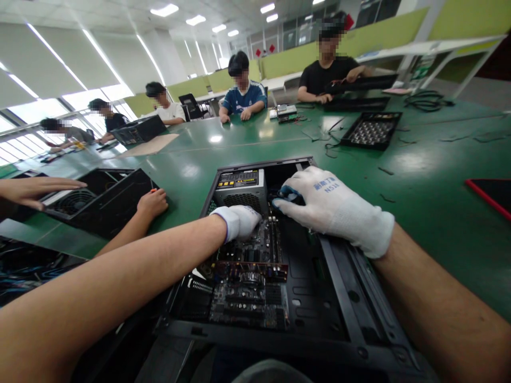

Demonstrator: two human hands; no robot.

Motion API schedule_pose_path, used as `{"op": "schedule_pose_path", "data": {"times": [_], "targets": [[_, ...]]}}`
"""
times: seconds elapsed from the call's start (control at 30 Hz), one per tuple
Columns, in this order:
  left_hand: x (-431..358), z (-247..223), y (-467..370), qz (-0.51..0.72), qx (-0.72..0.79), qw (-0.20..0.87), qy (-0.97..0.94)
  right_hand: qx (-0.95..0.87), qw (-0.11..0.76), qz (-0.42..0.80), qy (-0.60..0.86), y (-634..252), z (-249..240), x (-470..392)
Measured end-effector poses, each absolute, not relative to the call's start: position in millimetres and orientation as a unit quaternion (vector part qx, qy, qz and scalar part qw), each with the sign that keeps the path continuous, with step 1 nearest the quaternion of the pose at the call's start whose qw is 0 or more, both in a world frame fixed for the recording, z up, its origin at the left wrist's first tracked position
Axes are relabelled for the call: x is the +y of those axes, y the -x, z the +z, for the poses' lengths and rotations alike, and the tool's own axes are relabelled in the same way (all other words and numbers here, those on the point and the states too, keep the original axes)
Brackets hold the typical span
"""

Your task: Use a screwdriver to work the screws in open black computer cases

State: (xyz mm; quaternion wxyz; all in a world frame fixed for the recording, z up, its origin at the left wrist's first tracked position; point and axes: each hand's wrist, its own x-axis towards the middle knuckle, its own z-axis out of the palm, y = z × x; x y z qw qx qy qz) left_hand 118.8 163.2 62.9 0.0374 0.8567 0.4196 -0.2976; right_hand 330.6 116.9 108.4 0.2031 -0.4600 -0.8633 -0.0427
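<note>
The power supply (241, 186) sits in an open computer case (275, 336) on the table (187, 151). On its near side, the left hand (239, 222) is over the motherboard (239, 306), fingertips out of my sight, so I can't tell its grip. Just right of the power supply, the right hand (325, 199) curls, thumb and fingers partly apart; what that grip holds, if anything, I can't see.

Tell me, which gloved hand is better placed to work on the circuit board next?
Probably the left hand: it is over the far end of the circuit board, close to the power supply. The right hand reaches across the right side of the case, beside the power supply.
</note>
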Motion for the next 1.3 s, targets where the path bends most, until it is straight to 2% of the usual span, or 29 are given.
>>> {"op": "schedule_pose_path", "data": {"times": [1.3], "targets": [[159.9,64.9,-120.7,-0.313,0.427,0.031,-0.848,-0.865,0.207,-0.045,0.455,-330.6,106.9,116.5]]}}
